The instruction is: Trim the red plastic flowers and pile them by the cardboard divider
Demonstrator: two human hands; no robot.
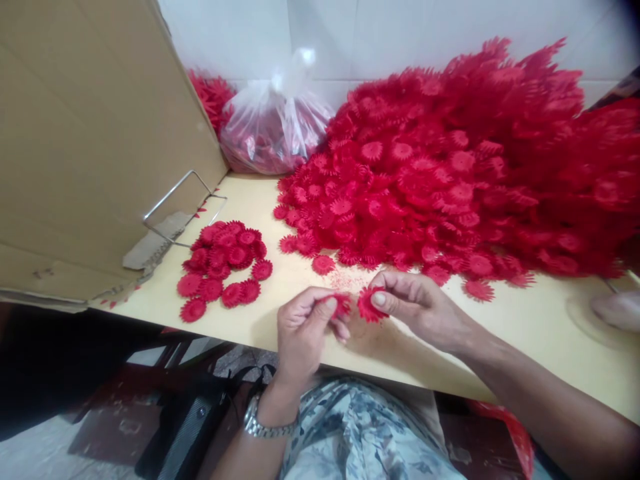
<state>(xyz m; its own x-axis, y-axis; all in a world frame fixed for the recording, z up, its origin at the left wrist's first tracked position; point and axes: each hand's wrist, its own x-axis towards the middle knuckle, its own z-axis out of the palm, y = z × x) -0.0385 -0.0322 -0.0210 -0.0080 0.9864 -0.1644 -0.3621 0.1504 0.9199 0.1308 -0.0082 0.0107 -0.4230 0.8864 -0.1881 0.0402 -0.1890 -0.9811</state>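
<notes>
My left hand [305, 327], with a metal watch on its wrist, pinches a small red flower-shaped disc [342, 305] between thumb and fingers. A second red fringed disc [369, 308] is held in my right hand [425, 307], under the thumb. The two discs are close together but apart, just above the table's front part. To the left of my hands lies a small heap of red flower-shaped discs [220, 257]. Behind my hands rises a large pile of the same discs [410, 180], with one loose disc [323, 265] at its near edge.
A cardboard box [90, 133] stands at the left, with a bent wire frame [170, 193] by it. A tied clear plastic bag [275, 130] of red pieces leans near the wall [390, 40]. Another person's hand [617, 310] is at the right edge of the table [560, 333].
</notes>
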